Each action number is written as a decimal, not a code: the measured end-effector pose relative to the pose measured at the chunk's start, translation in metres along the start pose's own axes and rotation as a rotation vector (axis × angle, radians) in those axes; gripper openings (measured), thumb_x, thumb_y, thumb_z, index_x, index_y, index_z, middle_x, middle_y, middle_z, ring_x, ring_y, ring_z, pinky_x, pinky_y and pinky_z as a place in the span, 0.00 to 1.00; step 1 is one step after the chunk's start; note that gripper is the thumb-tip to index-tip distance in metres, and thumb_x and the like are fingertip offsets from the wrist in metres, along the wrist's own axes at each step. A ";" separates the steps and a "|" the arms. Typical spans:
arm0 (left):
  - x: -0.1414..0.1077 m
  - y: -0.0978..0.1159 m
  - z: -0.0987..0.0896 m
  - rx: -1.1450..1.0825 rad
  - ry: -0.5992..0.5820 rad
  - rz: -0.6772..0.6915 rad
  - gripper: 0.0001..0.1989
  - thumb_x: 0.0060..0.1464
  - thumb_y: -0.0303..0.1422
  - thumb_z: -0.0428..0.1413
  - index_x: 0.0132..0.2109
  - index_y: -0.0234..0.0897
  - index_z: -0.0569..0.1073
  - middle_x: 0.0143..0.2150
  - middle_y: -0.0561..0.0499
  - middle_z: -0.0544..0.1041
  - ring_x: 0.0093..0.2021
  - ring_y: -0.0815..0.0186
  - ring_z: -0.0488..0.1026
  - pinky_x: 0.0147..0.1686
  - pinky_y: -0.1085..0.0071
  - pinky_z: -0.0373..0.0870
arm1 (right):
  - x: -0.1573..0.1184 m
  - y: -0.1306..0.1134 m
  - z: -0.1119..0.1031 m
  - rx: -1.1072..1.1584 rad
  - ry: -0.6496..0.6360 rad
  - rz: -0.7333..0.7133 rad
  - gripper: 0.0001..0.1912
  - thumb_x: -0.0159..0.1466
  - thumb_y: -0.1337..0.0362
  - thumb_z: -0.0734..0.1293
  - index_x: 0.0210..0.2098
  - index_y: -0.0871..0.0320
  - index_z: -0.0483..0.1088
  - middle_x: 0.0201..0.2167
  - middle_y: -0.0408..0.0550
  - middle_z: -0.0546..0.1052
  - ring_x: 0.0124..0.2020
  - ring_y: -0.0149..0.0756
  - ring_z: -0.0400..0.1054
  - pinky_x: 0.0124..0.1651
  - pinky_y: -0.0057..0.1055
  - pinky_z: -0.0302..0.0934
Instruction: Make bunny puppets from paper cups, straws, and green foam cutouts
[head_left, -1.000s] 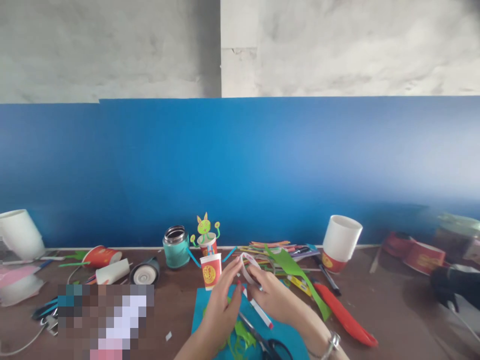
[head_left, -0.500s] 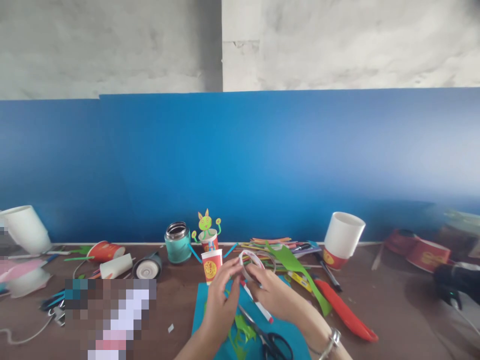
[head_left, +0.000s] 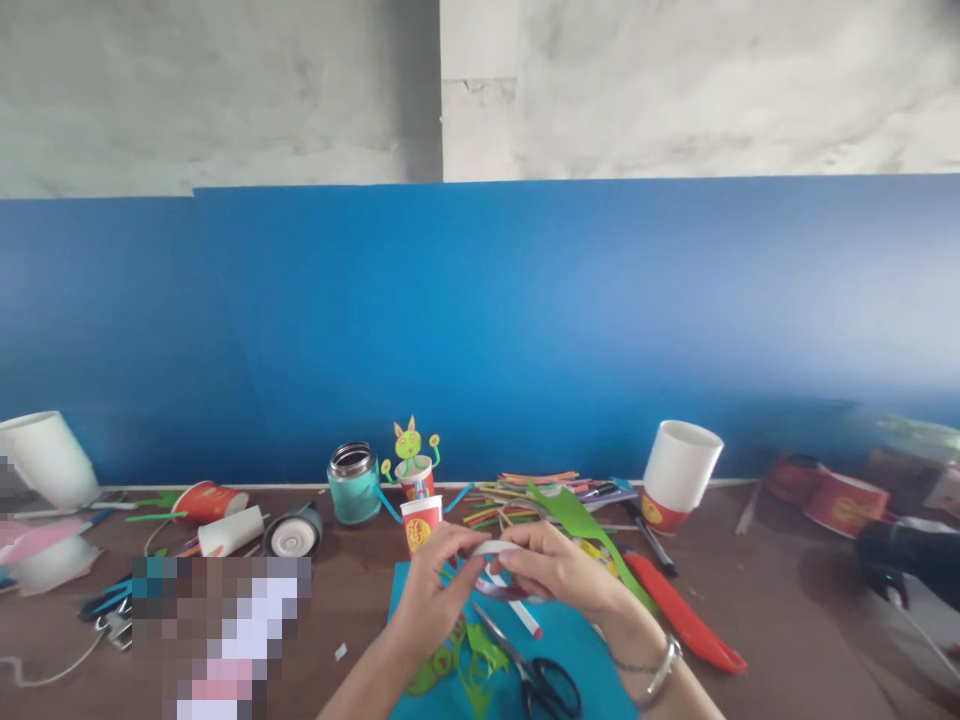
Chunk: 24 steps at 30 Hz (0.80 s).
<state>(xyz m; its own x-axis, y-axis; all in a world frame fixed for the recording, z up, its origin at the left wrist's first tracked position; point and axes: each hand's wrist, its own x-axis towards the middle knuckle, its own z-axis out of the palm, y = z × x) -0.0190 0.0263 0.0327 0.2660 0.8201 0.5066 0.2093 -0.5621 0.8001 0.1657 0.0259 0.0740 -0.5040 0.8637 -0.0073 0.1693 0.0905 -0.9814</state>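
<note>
Between my hands is a white roll of tape (head_left: 501, 547), its ring tilted so the inside shows. My left hand (head_left: 435, 580) pinches its left edge with thumb and fingertips. Closed on the right side of the same roll is my right hand (head_left: 570, 570), with a bracelet at the wrist. Beneath them lies a blue sheet (head_left: 577, 635) bearing scissors (head_left: 536, 680), a white marker with a red end (head_left: 527, 618) and green paper scraps (head_left: 480, 655). A red paper cup (head_left: 421, 525) with blue arms stands just behind my left hand.
A cup with a green paper figure (head_left: 409, 445) stands behind, beside a teal flask (head_left: 355, 490). Coloured sticks (head_left: 525, 490), a green strip (head_left: 574, 520) and a red bag (head_left: 682, 620) lie to the right. Stacked white cups (head_left: 682, 465) stand beyond. A blue partition (head_left: 480, 320) backs the table.
The tape roll has tipped from nearly upright to flatter and moved slightly lower. My right hand has shifted right, and its fingers now hold the roll's right edge.
</note>
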 end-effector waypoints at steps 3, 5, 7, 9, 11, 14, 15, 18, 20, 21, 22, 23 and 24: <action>-0.002 0.002 0.002 -0.061 -0.026 -0.084 0.12 0.56 0.37 0.53 0.44 0.39 0.76 0.37 0.47 0.77 0.37 0.63 0.72 0.38 0.69 0.69 | 0.002 0.005 -0.003 0.040 0.040 -0.035 0.17 0.58 0.52 0.64 0.27 0.61 0.68 0.11 0.33 0.57 0.14 0.23 0.45 0.18 0.23 0.40; -0.002 0.001 0.004 -0.091 -0.013 -0.113 0.13 0.55 0.37 0.54 0.46 0.40 0.76 0.39 0.47 0.78 0.38 0.62 0.72 0.39 0.69 0.69 | 0.006 0.008 -0.004 0.025 0.073 -0.050 0.16 0.59 0.53 0.63 0.26 0.61 0.67 0.13 0.34 0.58 0.15 0.23 0.48 0.19 0.23 0.42; 0.000 0.001 0.006 -0.109 0.028 -0.160 0.13 0.53 0.37 0.56 0.45 0.39 0.76 0.38 0.48 0.78 0.35 0.63 0.72 0.36 0.69 0.69 | 0.009 0.011 -0.003 -0.036 0.149 -0.074 0.13 0.59 0.56 0.63 0.28 0.60 0.67 0.18 0.37 0.63 0.19 0.26 0.56 0.22 0.23 0.49; 0.002 0.001 0.008 -0.165 0.096 -0.237 0.13 0.51 0.37 0.57 0.42 0.37 0.77 0.34 0.48 0.79 0.31 0.65 0.72 0.32 0.71 0.69 | 0.012 0.013 0.001 -0.189 0.321 -0.138 0.09 0.57 0.60 0.65 0.34 0.59 0.67 0.28 0.44 0.70 0.29 0.33 0.65 0.32 0.28 0.59; 0.004 0.002 0.009 -0.265 0.188 -0.320 0.13 0.49 0.38 0.59 0.40 0.35 0.76 0.30 0.49 0.78 0.28 0.66 0.71 0.28 0.73 0.67 | 0.014 0.011 0.007 -0.407 0.546 -0.233 0.10 0.56 0.64 0.65 0.39 0.58 0.66 0.37 0.49 0.71 0.41 0.40 0.65 0.44 0.36 0.60; 0.005 0.004 0.010 -0.417 0.303 -0.417 0.14 0.47 0.39 0.61 0.38 0.34 0.74 0.28 0.52 0.75 0.27 0.68 0.70 0.26 0.74 0.66 | 0.011 0.005 0.019 -0.665 0.651 -0.322 0.05 0.58 0.66 0.63 0.35 0.56 0.68 0.41 0.51 0.70 0.46 0.43 0.63 0.50 0.39 0.57; 0.005 0.004 0.010 -0.463 0.321 -0.443 0.14 0.46 0.39 0.61 0.37 0.34 0.73 0.28 0.52 0.74 0.27 0.69 0.71 0.27 0.74 0.67 | 0.010 0.002 0.023 -0.721 0.652 -0.327 0.05 0.58 0.66 0.63 0.34 0.56 0.68 0.42 0.52 0.69 0.47 0.44 0.62 0.50 0.40 0.57; 0.004 0.007 0.011 -0.609 0.334 -0.483 0.14 0.44 0.39 0.63 0.34 0.36 0.71 0.29 0.53 0.73 0.31 0.68 0.72 0.33 0.71 0.69 | 0.006 -0.004 0.033 -0.857 0.695 -0.308 0.08 0.57 0.65 0.66 0.37 0.56 0.70 0.47 0.54 0.68 0.51 0.48 0.59 0.53 0.43 0.54; 0.004 0.009 0.011 -0.679 0.343 -0.499 0.14 0.43 0.39 0.64 0.34 0.36 0.70 0.30 0.53 0.73 0.33 0.67 0.73 0.35 0.70 0.68 | 0.006 -0.004 0.038 -0.890 0.666 -0.290 0.08 0.57 0.65 0.66 0.37 0.56 0.70 0.44 0.53 0.70 0.49 0.47 0.61 0.51 0.41 0.54; 0.003 0.010 0.012 -0.692 0.338 -0.511 0.15 0.42 0.39 0.64 0.33 0.36 0.70 0.30 0.53 0.73 0.34 0.66 0.73 0.35 0.70 0.68 | 0.006 -0.003 0.040 -0.895 0.616 -0.283 0.06 0.57 0.65 0.65 0.36 0.56 0.70 0.42 0.52 0.71 0.47 0.45 0.62 0.49 0.39 0.55; 0.003 0.011 0.012 -0.693 0.323 -0.523 0.15 0.42 0.39 0.64 0.33 0.35 0.70 0.30 0.52 0.73 0.34 0.65 0.73 0.34 0.71 0.67 | 0.008 -0.001 0.042 -0.899 0.561 -0.277 0.04 0.58 0.66 0.65 0.34 0.56 0.70 0.40 0.51 0.72 0.44 0.44 0.63 0.47 0.37 0.56; 0.003 0.011 0.013 -0.682 0.305 -0.531 0.15 0.42 0.40 0.64 0.32 0.35 0.71 0.30 0.52 0.73 0.34 0.65 0.72 0.34 0.71 0.66 | 0.009 0.002 0.043 -0.906 0.509 -0.273 0.03 0.58 0.67 0.65 0.33 0.57 0.69 0.38 0.50 0.73 0.42 0.43 0.64 0.45 0.36 0.56; 0.003 0.010 0.013 -0.663 0.283 -0.535 0.15 0.42 0.40 0.63 0.32 0.35 0.71 0.30 0.52 0.73 0.34 0.65 0.72 0.33 0.72 0.66 | 0.011 0.006 0.043 -0.918 0.460 -0.272 0.03 0.58 0.68 0.64 0.31 0.57 0.69 0.36 0.50 0.74 0.40 0.42 0.65 0.44 0.35 0.56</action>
<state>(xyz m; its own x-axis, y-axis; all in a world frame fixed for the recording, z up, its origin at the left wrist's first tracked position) -0.0041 0.0217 0.0379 0.0287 0.9996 0.0027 -0.3709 0.0081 0.9286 0.1246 0.0146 0.0601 -0.2843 0.8452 0.4525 0.7704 0.4823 -0.4169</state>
